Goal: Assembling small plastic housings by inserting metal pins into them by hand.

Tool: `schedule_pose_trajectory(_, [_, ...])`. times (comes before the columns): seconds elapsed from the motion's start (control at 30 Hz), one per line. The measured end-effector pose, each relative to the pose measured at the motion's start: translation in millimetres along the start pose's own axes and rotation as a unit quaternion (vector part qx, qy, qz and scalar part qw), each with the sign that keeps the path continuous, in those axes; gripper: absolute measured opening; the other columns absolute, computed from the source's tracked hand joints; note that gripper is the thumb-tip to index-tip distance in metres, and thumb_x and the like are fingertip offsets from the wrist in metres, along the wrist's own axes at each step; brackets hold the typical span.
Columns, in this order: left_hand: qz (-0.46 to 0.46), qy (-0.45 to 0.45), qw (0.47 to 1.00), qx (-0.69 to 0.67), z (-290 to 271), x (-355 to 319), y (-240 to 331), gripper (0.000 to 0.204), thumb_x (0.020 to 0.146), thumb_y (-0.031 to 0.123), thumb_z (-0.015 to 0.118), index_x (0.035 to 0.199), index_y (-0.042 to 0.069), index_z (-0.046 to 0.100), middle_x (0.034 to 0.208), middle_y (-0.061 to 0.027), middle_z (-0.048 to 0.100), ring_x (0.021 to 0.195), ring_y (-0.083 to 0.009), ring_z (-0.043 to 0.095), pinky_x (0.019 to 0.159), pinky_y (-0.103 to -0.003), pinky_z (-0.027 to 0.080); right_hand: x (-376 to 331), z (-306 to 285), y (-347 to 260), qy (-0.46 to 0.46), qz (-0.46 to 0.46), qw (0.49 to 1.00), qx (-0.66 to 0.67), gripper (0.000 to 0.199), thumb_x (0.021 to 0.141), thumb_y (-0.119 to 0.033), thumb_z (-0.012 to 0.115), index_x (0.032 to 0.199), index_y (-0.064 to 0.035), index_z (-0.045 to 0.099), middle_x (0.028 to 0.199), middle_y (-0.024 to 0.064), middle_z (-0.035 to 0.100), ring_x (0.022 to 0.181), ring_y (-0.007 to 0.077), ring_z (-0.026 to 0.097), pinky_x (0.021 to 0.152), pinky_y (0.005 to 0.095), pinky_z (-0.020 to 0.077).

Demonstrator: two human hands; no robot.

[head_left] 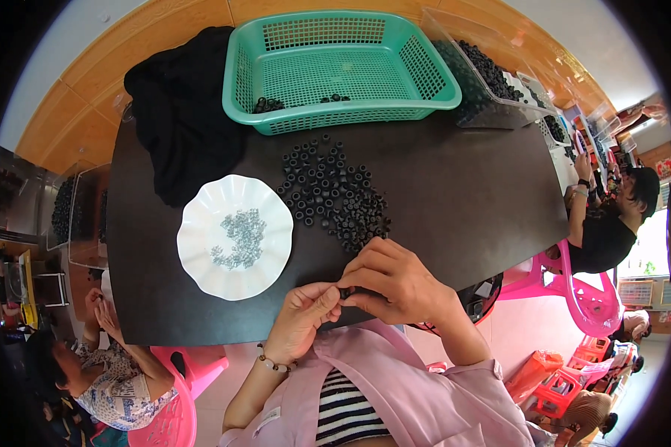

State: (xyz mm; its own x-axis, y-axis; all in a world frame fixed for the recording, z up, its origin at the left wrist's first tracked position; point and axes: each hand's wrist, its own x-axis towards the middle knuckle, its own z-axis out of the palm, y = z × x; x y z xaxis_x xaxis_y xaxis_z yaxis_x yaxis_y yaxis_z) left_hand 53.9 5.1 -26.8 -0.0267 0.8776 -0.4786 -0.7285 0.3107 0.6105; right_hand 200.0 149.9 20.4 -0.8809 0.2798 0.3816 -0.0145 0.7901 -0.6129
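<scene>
Near the table's front edge, my left hand (300, 320) pinches a small black ring-shaped part (344, 293) between thumb and fingertips. My right hand (399, 279) meets it there, its fingers closed at the same part; whether they also hold a tiny clear piece is hidden. Just beyond my hands spreads a heap of black ring-shaped parts (324, 182), packed more densely toward my right hand. Left of the heap stands a white scalloped plate (200, 264), with small clear pieces (244, 237) gathered in its middle.
A green plastic basket (335, 119) with a few black parts stands at the back. Black cloth (183, 112) lies at back left. Clear bins (492, 104) of black parts stand at back right. One person (119, 372) sits at left, another (611, 223) at right, by pink chairs.
</scene>
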Motion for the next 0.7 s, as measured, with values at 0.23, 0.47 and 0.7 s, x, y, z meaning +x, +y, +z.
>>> schedule_pose_trajectory(0.23, [-0.006, -0.033, 0.999, -0.040, -3.8, -0.1, -3.1, 0.024, 0.093, 0.023, 0.060, 0.101, 0.001, 0.064, 0.086, -0.0041, 0.065, 0.072, -0.0084, 0.057, 0.067, -0.022, 0.047, -1.2, 0.1, 0.6, 0.006, 0.001, 1.000, 0.023, 0.024, 0.069, -0.011, 0.075, 0.091, -0.0074, 0.067, 0.088, 0.0023, 0.064, 0.080, 0.0225, 0.057, 0.068, 0.0336, 0.0474])
schedule_pose_trajectory(0.47, [0.009, -0.011, 1.000, 0.015, -0.4, -2.9, 4.3, 0.029, 0.092, 0.021, 0.061, 0.112, 0.000, 0.064, 0.087, -0.0021, 0.064, 0.073, -0.0061, 0.055, 0.066, -0.020, 0.046, 8.5, -11.2, 2.7, -0.006, 0.022, 1.000, -0.008, 0.023, 0.068, -0.011, 0.076, 0.089, -0.0074, 0.068, 0.088, 0.0049, 0.065, 0.082, 0.0247, 0.059, 0.072, 0.0352, 0.0483])
schedule_pose_trajectory(0.7, [0.015, -0.025, 0.999, -0.038, -4.1, -3.7, 5.9, 0.030, 0.093, 0.021, 0.060, 0.115, 0.001, 0.064, 0.086, -0.0002, 0.062, 0.071, -0.0044, 0.051, 0.067, -0.018, 0.042, 1.6, -29.6, 69.9, 0.086, 0.180, 0.970, -0.136, 0.018, 0.074, -0.003, 0.070, 0.092, -0.0044, 0.066, 0.086, 0.0074, 0.063, 0.082, 0.0257, 0.057, 0.069, 0.0353, 0.0481])
